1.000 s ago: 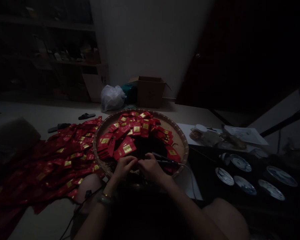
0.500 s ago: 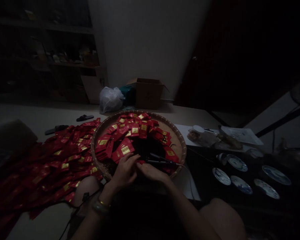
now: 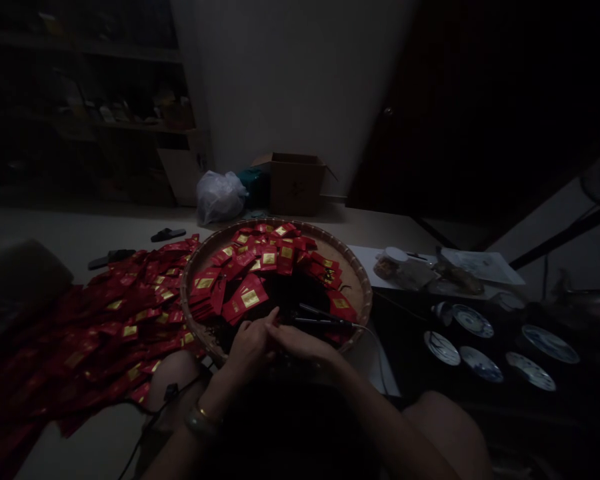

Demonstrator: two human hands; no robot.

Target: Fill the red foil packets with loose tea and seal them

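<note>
My left hand [image 3: 251, 348] and my right hand [image 3: 300, 344] meet low over a round woven bamboo tray [image 3: 358, 287], their fingertips close together. Whatever lies between them is hidden. Just above my right fingers lies a black corded tool [image 3: 325, 321], shaped like a hair straightener. Many red sachets with gold labels [image 3: 245, 298] overlap in the tray around a dark mound of loose tea [image 3: 285, 293]. A large spread of similar red sachets [image 3: 105, 320] lies to the left of the tray.
A cardboard box [image 3: 295, 185] and a white plastic bag [image 3: 220, 198] stand beyond the tray. Several blue-and-white dishes [image 3: 473, 321] sit on a dark surface at right, past a glass jar [image 3: 397, 268] and papers. Slippers [image 3: 168, 235] lie at upper left.
My hands have drawn closer together, with the fingers of both now nearly meeting. The whole view has drifted slightly, while the tray, sachets and black tool stay in place.
</note>
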